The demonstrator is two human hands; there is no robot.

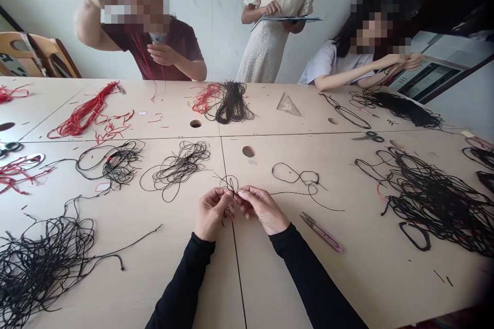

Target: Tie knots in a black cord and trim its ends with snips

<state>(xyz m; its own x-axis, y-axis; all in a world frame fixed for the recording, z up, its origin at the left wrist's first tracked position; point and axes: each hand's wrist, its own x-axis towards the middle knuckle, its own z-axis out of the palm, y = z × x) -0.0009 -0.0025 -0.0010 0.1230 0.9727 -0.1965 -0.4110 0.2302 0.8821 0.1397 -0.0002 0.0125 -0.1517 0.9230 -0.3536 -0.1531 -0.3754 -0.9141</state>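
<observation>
Right now, in the head view, the left hand [211, 213] pinches a thin black cord [229, 183] between thumb and fingertips, a closed grip, over the pale desk [262, 272]. The right hand [262, 209] curls in against it, though whether that grip holds the cord is hidden. The cord's small loops stand just beyond the hands, its tail trailing right, just past pink-handled thread snips [322, 232]. A slackened pinch could let the loops slip free, and a hard tug could snag the tail.
</observation>
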